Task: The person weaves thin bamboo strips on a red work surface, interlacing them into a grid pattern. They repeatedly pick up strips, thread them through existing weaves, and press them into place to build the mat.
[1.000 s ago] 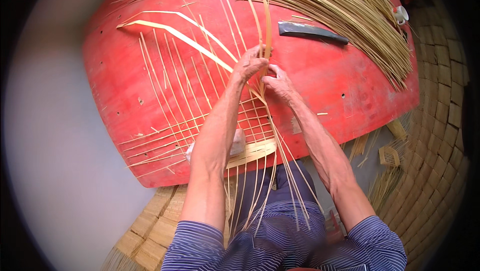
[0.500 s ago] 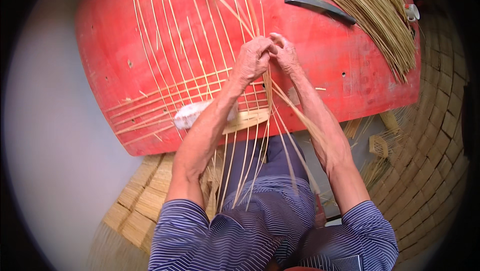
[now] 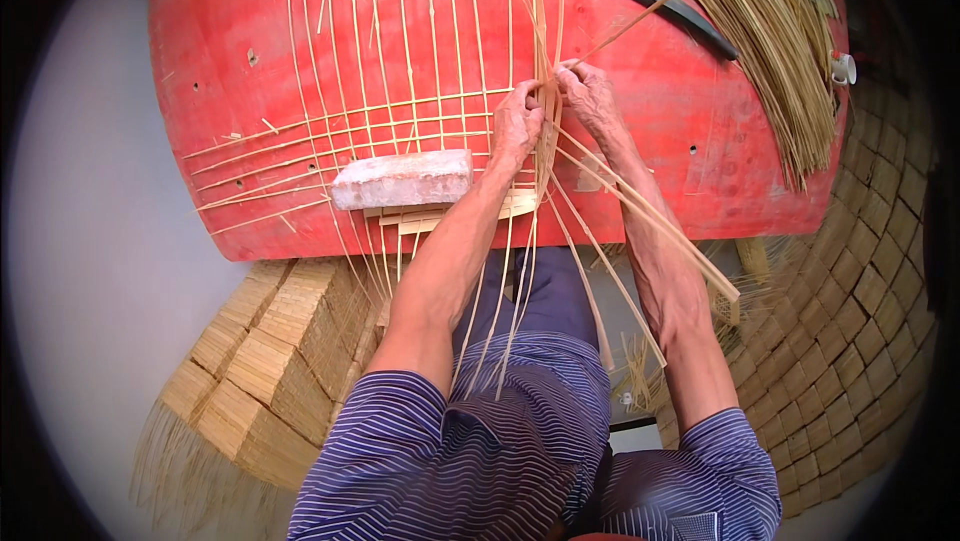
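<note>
My left hand (image 3: pixel 519 123) is closed, its fingertips gripping the left side of a loose gather of thin bamboo strips (image 3: pixel 546 156) that runs toward my lap. Against the other side of those strips, my right hand (image 3: pixel 588 93) pinches at the same height, with one strip slanting from it to the upper right. Exactly which strips each hand holds is partly hidden by the fingers. To the left, an open lattice of crossed bamboo strips (image 3: pixel 394 119) lies on the red board (image 3: pixel 225 16). A pale, whitish-pink brick (image 3: pixel 402 179) weighs down its near edge, beside flat bamboo slats (image 3: pixel 518 203).
A dark-bladed tool (image 3: pixel 672 11) lies at the upper right, beside a thick sheaf of bamboo strips (image 3: pixel 775 71). A white mug (image 3: pixel 843 67) stands at the board's right edge. Stacked woven bundles (image 3: pixel 270 361) sit below left, with more (image 3: pixel 830 371) at right.
My hands have come slightly apart around the gathered strips. The view has shifted, so the brick, earlier behind my left forearm, now shows fully. A strip now slants up right from my right hand.
</note>
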`<action>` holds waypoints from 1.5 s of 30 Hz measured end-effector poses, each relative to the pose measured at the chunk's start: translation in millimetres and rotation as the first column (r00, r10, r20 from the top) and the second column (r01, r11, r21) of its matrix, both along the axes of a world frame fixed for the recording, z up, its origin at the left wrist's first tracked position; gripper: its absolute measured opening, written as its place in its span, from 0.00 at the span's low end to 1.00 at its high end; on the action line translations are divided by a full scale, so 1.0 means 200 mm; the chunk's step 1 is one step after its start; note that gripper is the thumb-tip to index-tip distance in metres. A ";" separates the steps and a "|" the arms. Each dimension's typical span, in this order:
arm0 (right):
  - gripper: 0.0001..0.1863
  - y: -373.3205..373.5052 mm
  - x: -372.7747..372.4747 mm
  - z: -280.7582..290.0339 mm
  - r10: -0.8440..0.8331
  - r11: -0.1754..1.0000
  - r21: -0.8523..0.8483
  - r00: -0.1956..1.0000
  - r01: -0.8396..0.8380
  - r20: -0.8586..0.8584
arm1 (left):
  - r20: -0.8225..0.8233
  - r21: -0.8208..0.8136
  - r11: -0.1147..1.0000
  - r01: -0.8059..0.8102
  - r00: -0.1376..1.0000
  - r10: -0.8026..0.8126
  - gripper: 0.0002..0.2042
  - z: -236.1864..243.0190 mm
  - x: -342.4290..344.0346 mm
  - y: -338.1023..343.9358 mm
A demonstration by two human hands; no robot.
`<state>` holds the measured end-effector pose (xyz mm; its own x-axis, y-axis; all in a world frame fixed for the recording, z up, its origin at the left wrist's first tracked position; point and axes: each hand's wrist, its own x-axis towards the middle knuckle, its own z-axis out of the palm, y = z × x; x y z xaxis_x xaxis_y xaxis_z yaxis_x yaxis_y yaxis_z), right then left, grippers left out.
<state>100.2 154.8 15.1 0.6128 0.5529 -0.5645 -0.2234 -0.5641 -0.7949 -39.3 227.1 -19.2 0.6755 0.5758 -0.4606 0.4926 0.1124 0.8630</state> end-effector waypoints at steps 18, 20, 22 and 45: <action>0.11 -0.14 -0.20 -0.04 -0.404 0.870 0.150 0.853 0.470 -0.329 | 0.045 0.118 0.992 -0.047 0.998 0.042 0.16 -0.04 -0.03 -0.02; 0.11 -0.15 -0.22 -0.01 -0.424 0.862 0.119 0.830 0.492 -0.363 | 0.034 0.118 0.992 -0.045 0.999 0.041 0.16 -0.03 -0.03 -0.02; 0.10 -0.15 -0.25 0.01 -0.443 0.842 0.129 0.807 0.524 -0.390 | 0.035 0.107 0.993 -0.051 0.998 0.047 0.16 -0.03 -0.04 -0.02; 0.11 -0.10 -0.32 0.11 -0.323 0.931 0.135 0.937 0.341 -0.135 | 0.054 0.251 0.967 0.045 0.997 -0.060 0.10 -0.08 -0.02 0.04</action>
